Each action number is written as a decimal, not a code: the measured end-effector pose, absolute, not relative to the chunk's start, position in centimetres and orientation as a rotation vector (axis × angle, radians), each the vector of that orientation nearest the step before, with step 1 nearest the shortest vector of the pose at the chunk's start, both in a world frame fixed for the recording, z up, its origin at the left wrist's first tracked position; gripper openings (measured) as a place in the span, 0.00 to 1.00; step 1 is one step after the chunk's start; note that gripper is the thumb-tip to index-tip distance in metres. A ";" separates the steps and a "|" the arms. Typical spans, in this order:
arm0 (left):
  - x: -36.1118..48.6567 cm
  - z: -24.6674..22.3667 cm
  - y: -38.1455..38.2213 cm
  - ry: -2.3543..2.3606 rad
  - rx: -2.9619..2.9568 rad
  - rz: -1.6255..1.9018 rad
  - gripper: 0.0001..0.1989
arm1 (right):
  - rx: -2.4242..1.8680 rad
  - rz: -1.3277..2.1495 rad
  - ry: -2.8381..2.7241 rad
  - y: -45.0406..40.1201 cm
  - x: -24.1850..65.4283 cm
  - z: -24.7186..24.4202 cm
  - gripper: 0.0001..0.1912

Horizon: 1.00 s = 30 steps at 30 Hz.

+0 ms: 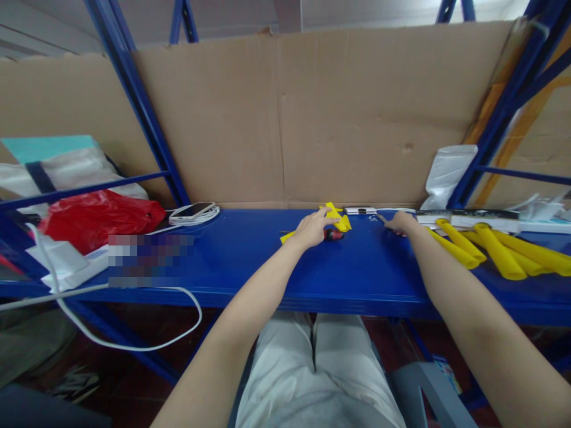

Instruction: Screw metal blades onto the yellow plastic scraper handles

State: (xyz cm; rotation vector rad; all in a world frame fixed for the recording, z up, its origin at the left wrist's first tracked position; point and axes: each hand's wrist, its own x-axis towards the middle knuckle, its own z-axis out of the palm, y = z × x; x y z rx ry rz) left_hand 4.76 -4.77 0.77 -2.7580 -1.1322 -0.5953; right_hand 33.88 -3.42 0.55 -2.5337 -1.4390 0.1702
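Left hand (314, 227), fingers spread, was at the creased yellow sheet piece (343, 224) on the blue metal bench (250, 249), beside a red-and-black tool handle (334, 235). Looked light, floppy, maybe slick; best pinched at an edge. Right hand (401, 222) curled by a thin dark strip (382, 219); couldn't tell if gripping.

Single head-worn view, looking forward and down — lap (312, 356) close below, blue bench (241, 244) beyond, cardboard wall (357, 119) behind.
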 end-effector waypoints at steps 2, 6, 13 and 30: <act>4.7 0.7 -4.7 -1.127 -2.758 -0.602 0.29 | -2.519 0.116 -1.452 -3.3 34.0 0.3 0.19; 4.8 0.8 -4.8 -1.132 -2.762 -0.598 0.29 | -2.503 0.115 -1.481 -3.3 34.0 0.4 0.19; 4.8 1.0 -5.0 -1.148 -2.767 -0.588 0.29 | -2.553 0.196 -1.452 -4.0 33.3 1.0 0.14; 5.4 0.3 -4.2 -1.177 -2.872 -0.837 0.25 | -1.339 -0.278 -2.179 -3.1 26.6 0.2 0.29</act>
